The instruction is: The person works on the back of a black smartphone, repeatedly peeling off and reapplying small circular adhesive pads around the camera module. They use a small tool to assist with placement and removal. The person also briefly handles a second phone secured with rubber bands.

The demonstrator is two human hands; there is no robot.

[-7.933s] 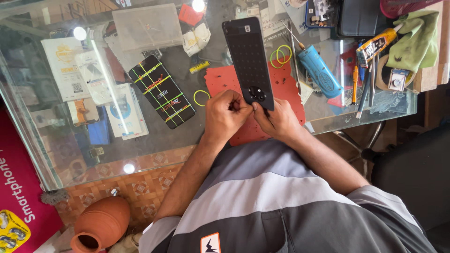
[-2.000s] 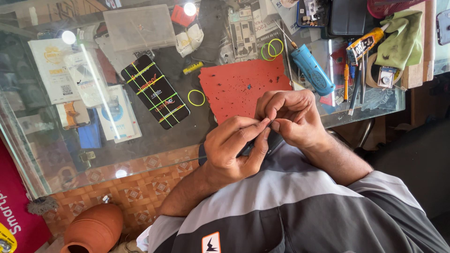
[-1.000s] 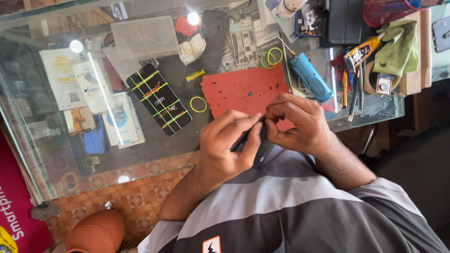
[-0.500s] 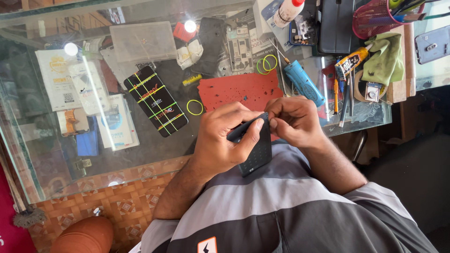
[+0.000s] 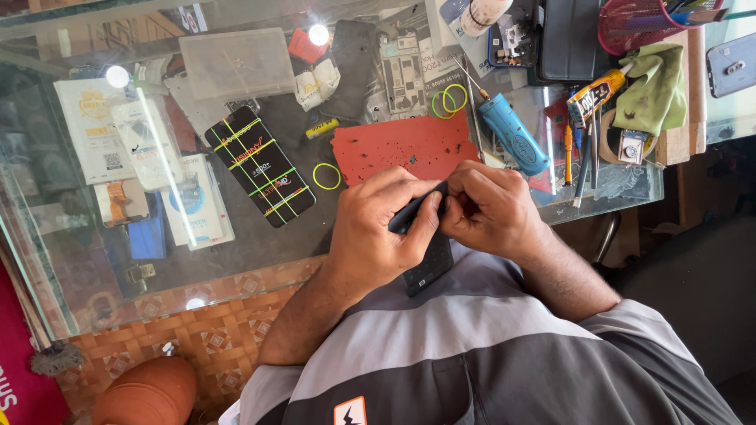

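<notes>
I grip the dark phone panel (image 5: 425, 264) edge-on with my left hand (image 5: 382, 228), and my right hand (image 5: 492, 208) pinches its top edge. The work on this edge seems unfinished (the red mat (image 5: 405, 149) just beyond my hands carries no panel).

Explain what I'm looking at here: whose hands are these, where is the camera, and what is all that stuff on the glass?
There is no machine here. The camera sits on a person's head and looks down, so you see their own two bare hands. The left hand and the right hand together grip a thin black slab, probably a phone or its back panel, close to the chest. In front is a glass counter. On it lie a red mat, a dark phone bound with yellow bands, loose yellow rubber bands, a blue cylindrical tool, a green cloth and a clear plastic box.
</notes>
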